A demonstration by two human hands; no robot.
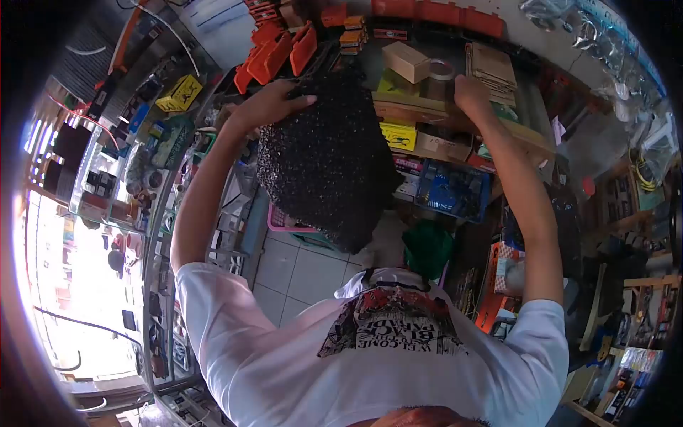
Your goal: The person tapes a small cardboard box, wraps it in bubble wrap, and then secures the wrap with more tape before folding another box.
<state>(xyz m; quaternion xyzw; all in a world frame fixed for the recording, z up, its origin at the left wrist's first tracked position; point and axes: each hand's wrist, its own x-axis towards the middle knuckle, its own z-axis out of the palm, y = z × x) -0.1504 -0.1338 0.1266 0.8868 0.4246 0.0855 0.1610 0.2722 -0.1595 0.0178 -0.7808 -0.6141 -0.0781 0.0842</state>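
Note:
A large black sheet (327, 156) with a bumpy, glinting surface, like bubble wrap, hangs over the counter's front edge down toward the floor. My left hand (274, 107) grips its upper left edge, thumb lying over the front. My right hand (471, 94) is closed above the counter, between a roll of clear tape (441, 70) and a stack of brown cardboard pieces (492, 67). What its fingers hold, if anything, is hidden. A small brown box (406, 62) stands left of the tape.
Orange bins (274, 58) stand at the back left. Under the glass counter (526, 117) sit a yellow box (398, 135) and a blue basket (453, 188). A green bag (428, 249) hangs near my body. Glass shelving (153, 235) lines the left; a pink basket (279, 222) is on the tiled floor.

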